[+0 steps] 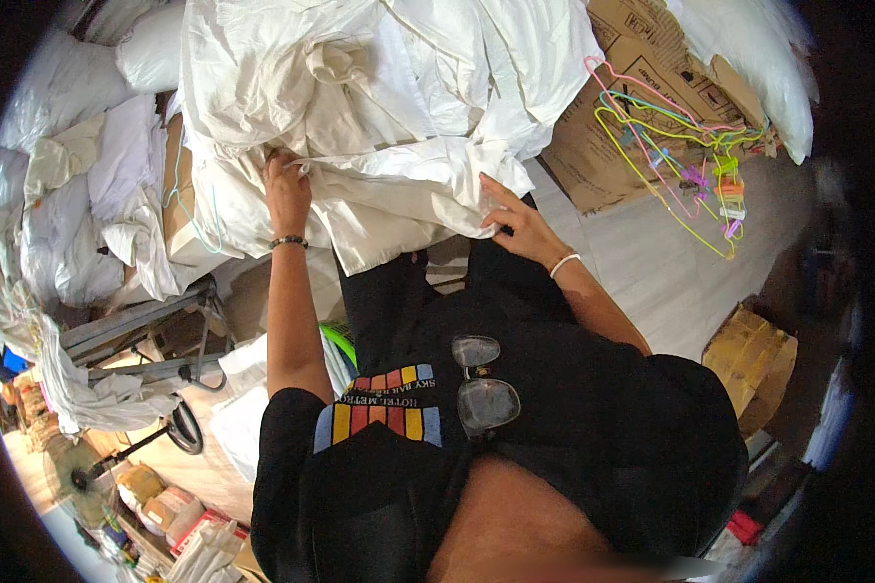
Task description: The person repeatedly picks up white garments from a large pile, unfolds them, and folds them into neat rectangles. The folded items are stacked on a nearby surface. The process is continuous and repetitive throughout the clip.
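Note:
A large heap of white fabric [262,87] fills the space before me, wrinkled and partly folded. Its near flap [401,197] hangs toward my legs. My left hand [287,191], with a beaded bracelet at the wrist, grips a fold of the cloth at the left; its fingertips are partly hidden in the fabric. My right hand [516,218], wearing a white wristband, touches the flap's right end, with the index finger extended over the cloth and the other fingers bent at its edge. Whether it pinches the cloth is hard to tell.
Plastic hangers [663,189] with coloured clips hang beside a cardboard box [590,160] at right. White cloth and plastic-wrapped bundles [65,240] lie at left, above a metal frame [138,321]. A standing fan [80,477] is lower left. Another carton [751,364] sits on the right.

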### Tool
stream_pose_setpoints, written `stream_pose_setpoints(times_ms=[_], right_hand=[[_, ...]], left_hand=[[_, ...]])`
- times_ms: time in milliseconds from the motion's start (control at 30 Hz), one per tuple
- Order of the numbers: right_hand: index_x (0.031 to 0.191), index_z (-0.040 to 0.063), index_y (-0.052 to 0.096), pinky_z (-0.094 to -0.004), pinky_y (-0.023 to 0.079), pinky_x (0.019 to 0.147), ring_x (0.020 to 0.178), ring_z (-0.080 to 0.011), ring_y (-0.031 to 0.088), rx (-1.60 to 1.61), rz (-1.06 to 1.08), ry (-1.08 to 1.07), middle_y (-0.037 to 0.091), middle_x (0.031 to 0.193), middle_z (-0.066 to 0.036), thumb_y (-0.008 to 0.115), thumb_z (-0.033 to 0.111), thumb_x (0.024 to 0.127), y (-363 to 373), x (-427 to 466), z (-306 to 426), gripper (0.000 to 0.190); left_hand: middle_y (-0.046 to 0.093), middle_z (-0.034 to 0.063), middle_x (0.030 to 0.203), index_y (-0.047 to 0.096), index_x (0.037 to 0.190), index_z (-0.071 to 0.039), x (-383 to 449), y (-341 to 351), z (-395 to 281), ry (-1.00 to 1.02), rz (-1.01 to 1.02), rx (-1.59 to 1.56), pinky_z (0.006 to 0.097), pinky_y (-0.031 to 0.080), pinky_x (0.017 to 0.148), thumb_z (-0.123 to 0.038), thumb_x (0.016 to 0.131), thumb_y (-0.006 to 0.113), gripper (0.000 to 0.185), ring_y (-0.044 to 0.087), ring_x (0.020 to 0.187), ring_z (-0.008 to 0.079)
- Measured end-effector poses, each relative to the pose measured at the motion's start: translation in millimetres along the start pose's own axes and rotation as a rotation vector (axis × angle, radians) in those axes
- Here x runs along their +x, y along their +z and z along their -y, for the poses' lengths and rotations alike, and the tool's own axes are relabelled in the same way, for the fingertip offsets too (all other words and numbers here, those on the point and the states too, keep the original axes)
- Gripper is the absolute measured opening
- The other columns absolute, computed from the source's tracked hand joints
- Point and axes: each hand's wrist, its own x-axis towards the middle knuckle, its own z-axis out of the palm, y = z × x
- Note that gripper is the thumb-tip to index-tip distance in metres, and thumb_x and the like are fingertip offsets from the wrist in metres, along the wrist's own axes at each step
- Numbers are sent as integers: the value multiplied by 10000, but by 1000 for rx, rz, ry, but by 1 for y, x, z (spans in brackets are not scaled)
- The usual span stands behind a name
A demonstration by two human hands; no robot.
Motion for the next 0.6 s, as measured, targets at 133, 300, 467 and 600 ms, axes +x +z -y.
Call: stream_pose_setpoints(times_ms=[133, 300, 467, 600], right_hand=[[873, 49, 697, -375, 444, 1114, 1467, -315, 382, -205, 21, -85, 357, 1616, -110, 740, -15, 723, 10, -9, -14, 169], [916, 44, 717, -392, 472, 1067, 1374, -334, 486, -425, -39, -60, 466, 1538, -94, 673, 6, 783, 30, 19, -32, 145], [1098, 30, 728, -361, 533, 881, 990, -308, 685, 60, -291, 179, 705, 1104, -139, 638, -38, 810, -31, 47, 16, 310], [1027, 44, 780, -318, 475, 963, 1066, -223, 632, 6, -530, -65, 688, 1091, -113, 631, -89, 711, -125, 55, 84, 373]], left_hand=[[667, 33, 1151, 747, 1006, -100, -5, -5, -4, -109, -26, 114, 486, 408, 996, -100, 786, 685, 228, 582, 1135, 301], [672, 66, 1157, 741, 1011, -73, -14, -21, -5, -256, -9, -25, 484, 389, 1008, -128, 799, 691, 224, 604, 1117, 275], [690, 139, 1147, 726, 1007, -2, -46, -84, -4, -294, -20, -152, 434, 469, 955, -11, 751, 674, 261, 645, 1072, 323], [692, 131, 1079, 739, 961, -7, -69, -146, -15, -345, -59, -286, 359, 510, 926, 63, 695, 647, 290, 663, 1027, 307]])
